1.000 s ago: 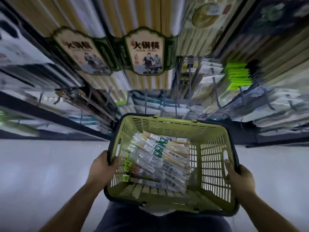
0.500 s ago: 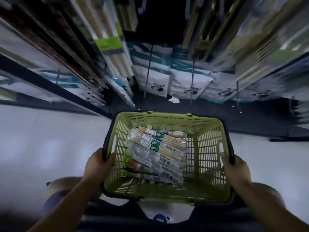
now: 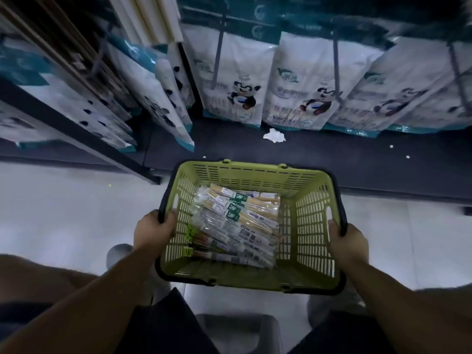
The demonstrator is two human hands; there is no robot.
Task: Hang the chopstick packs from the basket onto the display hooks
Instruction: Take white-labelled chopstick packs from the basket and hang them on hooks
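Both hands' fingers beside packs

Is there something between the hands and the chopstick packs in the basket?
Nothing covers the chopstick packs; the basket is open on top. But left hand and right hand both grip its sides.

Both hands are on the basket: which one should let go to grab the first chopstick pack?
Left, probably. The chopstick packs lie against the basket's left wall, right beside the left hand. The right hand grips the far rim, across the bare right half.
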